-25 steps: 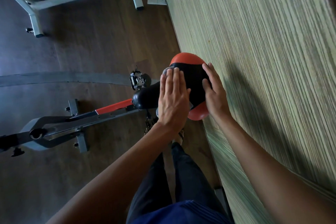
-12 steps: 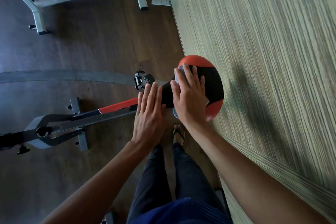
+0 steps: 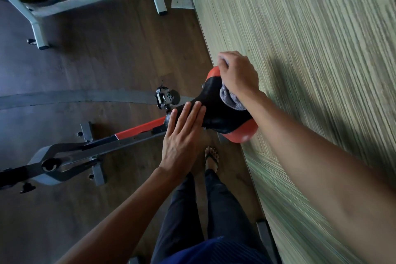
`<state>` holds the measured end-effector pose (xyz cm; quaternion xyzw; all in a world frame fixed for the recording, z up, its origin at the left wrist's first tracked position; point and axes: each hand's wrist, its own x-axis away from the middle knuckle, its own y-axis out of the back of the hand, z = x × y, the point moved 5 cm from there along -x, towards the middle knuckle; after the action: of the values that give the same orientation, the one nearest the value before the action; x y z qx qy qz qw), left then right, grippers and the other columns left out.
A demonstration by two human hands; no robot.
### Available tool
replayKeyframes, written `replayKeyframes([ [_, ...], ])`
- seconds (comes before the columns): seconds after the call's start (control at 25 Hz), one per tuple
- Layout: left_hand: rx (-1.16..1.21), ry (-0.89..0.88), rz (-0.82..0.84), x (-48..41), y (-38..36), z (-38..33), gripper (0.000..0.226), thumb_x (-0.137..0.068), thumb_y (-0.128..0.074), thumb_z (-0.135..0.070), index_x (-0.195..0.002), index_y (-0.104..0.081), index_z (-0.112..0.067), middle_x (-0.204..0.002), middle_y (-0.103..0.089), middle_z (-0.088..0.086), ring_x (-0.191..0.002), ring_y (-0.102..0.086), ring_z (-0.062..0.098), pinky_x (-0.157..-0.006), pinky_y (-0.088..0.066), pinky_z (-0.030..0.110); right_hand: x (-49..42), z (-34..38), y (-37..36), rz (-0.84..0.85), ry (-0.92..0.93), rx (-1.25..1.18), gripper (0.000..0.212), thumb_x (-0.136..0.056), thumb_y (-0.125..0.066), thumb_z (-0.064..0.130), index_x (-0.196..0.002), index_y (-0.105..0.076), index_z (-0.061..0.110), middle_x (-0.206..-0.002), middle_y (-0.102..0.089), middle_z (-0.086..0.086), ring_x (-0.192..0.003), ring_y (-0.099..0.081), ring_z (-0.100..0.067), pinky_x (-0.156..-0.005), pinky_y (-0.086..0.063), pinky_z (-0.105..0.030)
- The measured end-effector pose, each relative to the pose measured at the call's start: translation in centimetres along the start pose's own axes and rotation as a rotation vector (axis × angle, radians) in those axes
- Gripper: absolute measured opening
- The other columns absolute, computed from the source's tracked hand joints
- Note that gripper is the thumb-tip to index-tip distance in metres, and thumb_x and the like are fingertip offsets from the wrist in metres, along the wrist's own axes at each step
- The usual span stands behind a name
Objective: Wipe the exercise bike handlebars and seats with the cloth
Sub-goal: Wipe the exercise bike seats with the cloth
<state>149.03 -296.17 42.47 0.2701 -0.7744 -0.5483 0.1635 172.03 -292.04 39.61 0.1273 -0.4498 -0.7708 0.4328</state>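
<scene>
Pressing under the curled right hand (image 3: 239, 75), the cloth (image 3: 230, 97) lies on the seat (image 3: 216, 113).

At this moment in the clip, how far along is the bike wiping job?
In hand: the right hand presses the grey cloth on the wide rear of the red-and-black seat, while the left hand lies flat on its nose. Nothing shows as finished. Left: this bike's handlebars, which are out of view, and the white bike behind.
</scene>
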Motion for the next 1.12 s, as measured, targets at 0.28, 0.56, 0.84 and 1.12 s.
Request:
replayKeyframes([
  [0.28,-0.011,-0.023,-0.018,0.3,-0.4,0.1,0.066,-0.089,-0.034,0.010,-0.153,-0.035,-0.004,-0.162,-0.029,0.011,-0.153,-0.019,0.028,-0.126,-0.007,0.047,4.2,-5.4,2.6,-0.108,-0.326,-0.409,0.032,-0.102,-0.047,0.036,-0.105,-0.075,0.020,-0.105,-0.075,0.005,-0.098,-0.068,-0.010,-0.090,-0.054,-0.035],
  [0.56,0.005,0.005,-0.036,0.2,-1.0,0.2,0.071,-0.086,-0.047,0.016,-0.153,-0.037,-0.005,-0.162,-0.030,0.009,-0.153,-0.021,0.029,-0.126,-0.005,0.047,12.9,-6.9,0.3,-0.503,-0.516,-0.611,0.037,-0.106,-0.044,0.033,-0.127,-0.068,0.016,-0.127,-0.069,0.007,-0.115,-0.058,0.006,-0.104,-0.045,-0.017],
  [0.84,-0.076,-0.004,-0.002,0.3,-1.0,-0.1,0.058,-0.100,-0.048,-0.008,-0.156,-0.030,-0.008,-0.164,-0.026,0.009,-0.153,-0.018,0.028,-0.126,-0.002,0.047,13.3,-4.1,-0.5,-0.546,-0.440,-0.211,0.046,-0.106,-0.035,0.036,-0.136,-0.055,0.008,-0.139,-0.057,-0.010,-0.128,-0.054,-0.026,-0.105,-0.046,-0.044],
  [1.12,-0.074,-0.009,-0.018,-1.2,-0.7,1.5,0.047,-0.109,-0.037,-0.027,-0.152,-0.039,-0.011,-0.159,-0.038,0.008,-0.149,-0.031,0.030,-0.122,-0.021,0.053,7.8,1.4,-1.7,-0.174,0.095,0.176,0.051,-0.108,-0.030,0.035,-0.152,-0.040,0.011,-0.161,-0.033,-0.012,-0.152,-0.024,-0.030,-0.124,-0.020,-0.046],
])
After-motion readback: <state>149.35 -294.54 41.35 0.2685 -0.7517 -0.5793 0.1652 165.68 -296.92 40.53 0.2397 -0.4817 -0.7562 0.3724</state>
